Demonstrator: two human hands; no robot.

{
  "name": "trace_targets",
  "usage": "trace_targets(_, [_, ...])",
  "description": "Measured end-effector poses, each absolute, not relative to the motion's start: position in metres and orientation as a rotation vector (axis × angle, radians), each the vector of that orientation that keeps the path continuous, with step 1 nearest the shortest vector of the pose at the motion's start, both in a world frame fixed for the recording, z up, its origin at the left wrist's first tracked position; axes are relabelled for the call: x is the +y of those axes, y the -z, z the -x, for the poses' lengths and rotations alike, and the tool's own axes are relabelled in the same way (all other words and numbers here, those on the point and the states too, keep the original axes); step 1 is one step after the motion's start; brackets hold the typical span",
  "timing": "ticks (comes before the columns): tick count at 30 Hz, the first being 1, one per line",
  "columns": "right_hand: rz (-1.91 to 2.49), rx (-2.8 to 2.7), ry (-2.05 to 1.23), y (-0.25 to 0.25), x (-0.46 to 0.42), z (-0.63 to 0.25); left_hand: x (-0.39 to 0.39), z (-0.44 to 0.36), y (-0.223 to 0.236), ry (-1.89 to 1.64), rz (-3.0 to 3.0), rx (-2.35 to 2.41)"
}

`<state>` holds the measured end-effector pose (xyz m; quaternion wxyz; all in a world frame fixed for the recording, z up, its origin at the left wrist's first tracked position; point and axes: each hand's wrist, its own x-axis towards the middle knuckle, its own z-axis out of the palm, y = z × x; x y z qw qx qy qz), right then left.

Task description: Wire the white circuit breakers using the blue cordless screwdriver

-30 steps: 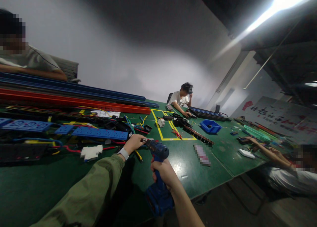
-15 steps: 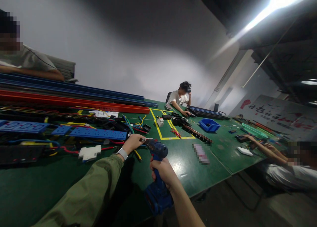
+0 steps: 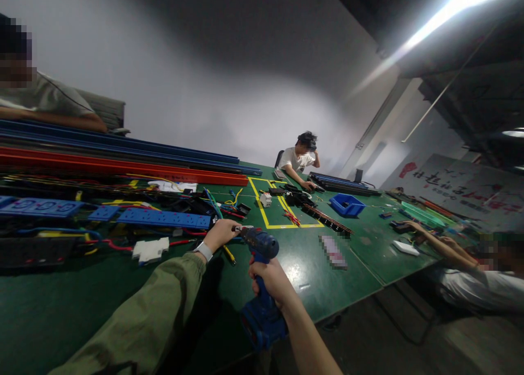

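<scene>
My right hand (image 3: pixel 272 279) is wrapped round the handle of a blue cordless drill (image 3: pixel 262 244), whose front end points left toward my other hand. My left hand (image 3: pixel 221 234), in a green sleeve with a pale watch (image 3: pixel 203 251), is closed at the drill's tip. What its fingers grip there is too small to make out. Wires come out near it: a yellow one (image 3: pixel 229 253) below and green ones (image 3: pixel 212 199) above. To the left lie a white circuit breaker (image 3: pixel 150 250) and a blue socket strip (image 3: pixel 164 219).
Red channels (image 3: pixel 123 172) and blue rails (image 3: pixel 123 152) lie along the table's far left. A yellow taped frame (image 3: pixel 268 226) holds small parts and wires. Beyond are a black-and-copper strip (image 3: pixel 327 219) and a blue bin (image 3: pixel 347 204). Several other people sit around the green table (image 3: pixel 327 287).
The view has shifted very slightly. Both hands and the drill keep nearly the same position, with the drill still at my left fingers.
</scene>
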<state>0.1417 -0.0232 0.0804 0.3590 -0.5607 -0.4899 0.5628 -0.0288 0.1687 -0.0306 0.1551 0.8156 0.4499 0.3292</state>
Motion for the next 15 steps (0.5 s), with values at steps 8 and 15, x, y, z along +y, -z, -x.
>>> trace_targets(8, [1.431, -1.277, -1.403, -0.0876, -0.0283, -0.1364, 0.1646, 0.0285, 0.0269, -0.965, -2.287, 1.294])
trace_targets(15, [1.475, -1.258, -1.415, -0.0866, -0.0257, -0.1383, 0.1689, 0.0288, 0.0314, -0.949, -2.266, 1.315])
